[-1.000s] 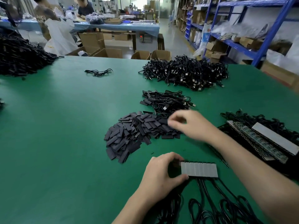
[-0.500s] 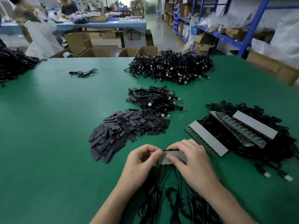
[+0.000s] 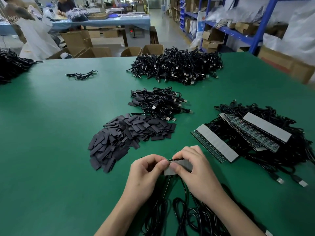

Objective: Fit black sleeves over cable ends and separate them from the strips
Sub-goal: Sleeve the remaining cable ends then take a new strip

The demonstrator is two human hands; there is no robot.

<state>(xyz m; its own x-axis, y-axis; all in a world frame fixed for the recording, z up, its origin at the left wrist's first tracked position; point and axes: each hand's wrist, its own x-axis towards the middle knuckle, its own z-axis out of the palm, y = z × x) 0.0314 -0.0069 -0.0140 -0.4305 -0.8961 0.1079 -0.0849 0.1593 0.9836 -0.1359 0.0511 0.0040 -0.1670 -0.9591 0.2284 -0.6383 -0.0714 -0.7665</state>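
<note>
One green counter [image 3: 59, 150] holds four cable heaps [image 3: 175, 68], one pile of black sleeves [image 3: 129, 135] at its middle, and at least three grey-backed strips [image 3: 216, 143] on the right heap. Near the front edge, the fingers of the left hand [image 3: 144, 174] and the right hand [image 3: 197, 174] pinch one strip [image 3: 187, 165].

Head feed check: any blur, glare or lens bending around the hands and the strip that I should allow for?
Head view: left hand, right hand and the strip they pinch are sharp; light is soft, with a pale sheen on the green table at left, no hard glare; the wide angle bends the blue shelving and the far table edge; the top-left corner is smeared.
</note>
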